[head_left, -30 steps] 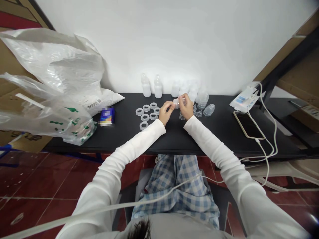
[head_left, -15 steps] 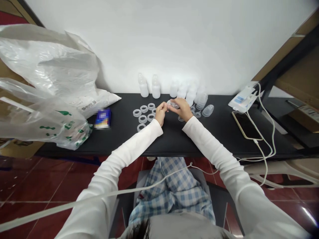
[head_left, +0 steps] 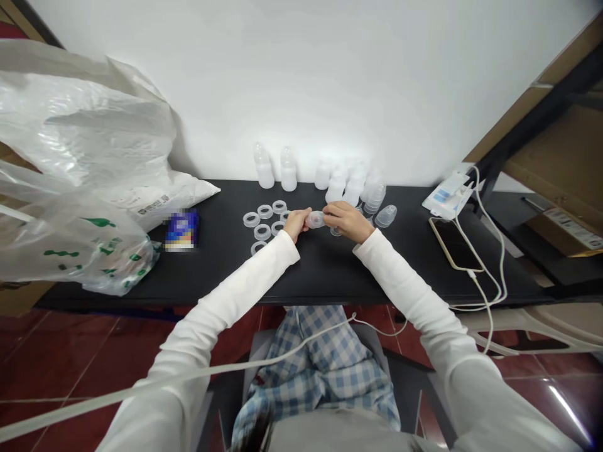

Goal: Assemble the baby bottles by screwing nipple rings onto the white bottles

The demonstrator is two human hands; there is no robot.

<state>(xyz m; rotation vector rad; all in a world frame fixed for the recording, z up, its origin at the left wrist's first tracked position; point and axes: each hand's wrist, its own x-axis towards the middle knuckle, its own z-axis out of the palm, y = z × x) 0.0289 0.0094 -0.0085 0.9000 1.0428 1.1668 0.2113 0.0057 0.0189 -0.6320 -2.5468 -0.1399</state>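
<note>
Between my hands, above the black table, is a small translucent baby-bottle part [head_left: 315, 220], which looks like a nipple in a collar ring. My left hand [head_left: 296, 223] is closed on its left side. The fingers of my right hand [head_left: 349, 221] are pinched together at its right end, and their tips are partly hidden. Several white collar rings [head_left: 262, 232] lie left of my left hand. A clear nipple [head_left: 335, 231] rests just below my right hand, with more partly hidden behind it. Several white bottles [head_left: 335, 187] stand beyond my right hand.
Two capped bottles [head_left: 288, 171] stand near the wall. Stacked clear caps [head_left: 375, 197] and one lying cap [head_left: 386, 216] are at right. A phone [head_left: 456, 243] with cables lies farther right. Plastic bags [head_left: 85, 157] and a blue box [head_left: 181, 230] occupy the left. A cable [head_left: 264, 362] crosses my lap.
My right hand has shifted from wrapping over the part to pinching its right end. Both hands have come slightly lower in view, and the camera view has shifted a little.
</note>
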